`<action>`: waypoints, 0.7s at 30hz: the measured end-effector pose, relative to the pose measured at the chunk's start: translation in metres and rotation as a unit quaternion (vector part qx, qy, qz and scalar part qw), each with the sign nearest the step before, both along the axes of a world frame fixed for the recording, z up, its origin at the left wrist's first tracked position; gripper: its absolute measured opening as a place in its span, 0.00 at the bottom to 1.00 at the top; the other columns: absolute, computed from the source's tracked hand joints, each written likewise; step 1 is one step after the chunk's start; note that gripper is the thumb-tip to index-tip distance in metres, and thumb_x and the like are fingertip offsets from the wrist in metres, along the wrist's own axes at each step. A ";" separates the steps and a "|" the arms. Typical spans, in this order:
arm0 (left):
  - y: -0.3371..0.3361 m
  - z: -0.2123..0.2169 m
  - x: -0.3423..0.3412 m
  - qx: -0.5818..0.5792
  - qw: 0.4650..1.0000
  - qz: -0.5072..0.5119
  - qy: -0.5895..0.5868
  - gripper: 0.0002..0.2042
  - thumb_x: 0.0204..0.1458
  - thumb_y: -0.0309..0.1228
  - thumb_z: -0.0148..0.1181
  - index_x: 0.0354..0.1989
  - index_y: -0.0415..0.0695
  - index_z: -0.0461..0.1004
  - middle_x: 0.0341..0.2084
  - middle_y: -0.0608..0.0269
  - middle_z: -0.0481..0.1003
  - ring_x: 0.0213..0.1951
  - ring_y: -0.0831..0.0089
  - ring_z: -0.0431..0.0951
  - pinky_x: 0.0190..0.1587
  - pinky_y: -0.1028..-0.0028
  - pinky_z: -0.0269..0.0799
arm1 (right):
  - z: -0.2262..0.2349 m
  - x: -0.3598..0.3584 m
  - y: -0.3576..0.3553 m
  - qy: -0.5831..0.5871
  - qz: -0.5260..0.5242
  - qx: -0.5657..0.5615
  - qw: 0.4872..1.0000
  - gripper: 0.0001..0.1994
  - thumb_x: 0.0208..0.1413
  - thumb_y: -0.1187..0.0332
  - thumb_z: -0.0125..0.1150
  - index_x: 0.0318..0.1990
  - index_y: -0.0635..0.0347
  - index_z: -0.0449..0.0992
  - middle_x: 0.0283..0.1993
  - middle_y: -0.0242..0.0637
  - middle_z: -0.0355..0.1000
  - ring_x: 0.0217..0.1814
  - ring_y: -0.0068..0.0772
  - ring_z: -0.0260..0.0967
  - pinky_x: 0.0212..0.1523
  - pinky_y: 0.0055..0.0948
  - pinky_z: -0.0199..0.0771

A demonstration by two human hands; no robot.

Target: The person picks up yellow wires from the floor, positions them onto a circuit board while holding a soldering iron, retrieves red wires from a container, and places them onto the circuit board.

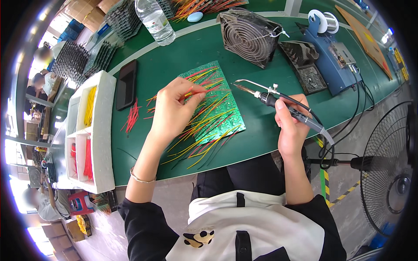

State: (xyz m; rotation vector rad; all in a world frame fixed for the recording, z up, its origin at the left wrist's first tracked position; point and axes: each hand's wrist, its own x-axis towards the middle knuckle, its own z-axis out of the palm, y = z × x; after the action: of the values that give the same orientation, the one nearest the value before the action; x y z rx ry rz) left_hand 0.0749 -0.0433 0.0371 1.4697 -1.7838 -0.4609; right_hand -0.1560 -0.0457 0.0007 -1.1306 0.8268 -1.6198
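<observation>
While I watched from the head camera, the left hand pinched a yellow wire between thumb and fingertips, resting on a green circuit board that lay on the green bench. Red and yellow wires fanned across that board toward me. The right hand was clenched around a soldering iron, its tip raised just beside the board's right edge. A white tray of wires sat to the left, a fan behind.
</observation>
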 end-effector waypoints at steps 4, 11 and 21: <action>0.005 -0.001 -0.007 0.044 0.998 0.025 -0.043 0.07 0.44 0.20 0.58 0.33 0.39 0.76 0.23 0.68 0.70 0.24 0.87 0.65 0.24 0.85 0.58 | -0.002 0.001 -0.001 0.015 -0.002 0.016 1.000 0.07 0.48 0.74 0.58 0.30 0.64 0.66 0.17 0.26 0.57 0.17 0.12 0.52 0.17 0.14 0.49; 0.000 -0.025 0.005 0.034 0.993 0.063 0.092 0.05 0.40 0.21 0.61 0.28 0.40 0.76 0.21 0.67 0.72 0.20 0.85 0.65 0.23 0.83 0.59 | 0.000 0.002 0.000 0.014 -0.013 0.016 1.000 0.06 0.48 0.74 0.57 0.30 0.64 0.66 0.17 0.25 0.56 0.17 0.12 0.52 0.17 0.14 0.49; 0.002 -0.026 -0.001 0.030 0.989 0.081 0.123 0.03 0.41 0.21 0.61 0.27 0.38 0.76 0.22 0.66 0.74 0.20 0.87 0.64 0.23 0.85 0.59 | -0.001 0.001 0.000 0.037 -0.012 0.016 0.999 0.06 0.49 0.75 0.56 0.30 0.64 0.65 0.17 0.24 0.55 0.17 0.12 0.52 0.17 0.14 0.49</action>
State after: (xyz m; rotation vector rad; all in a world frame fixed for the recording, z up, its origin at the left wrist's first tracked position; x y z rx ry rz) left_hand 0.0738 -0.0412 0.0111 1.5133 -1.4577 -0.5888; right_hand -0.1553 -0.0460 -0.0006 -1.1674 0.9147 -1.5873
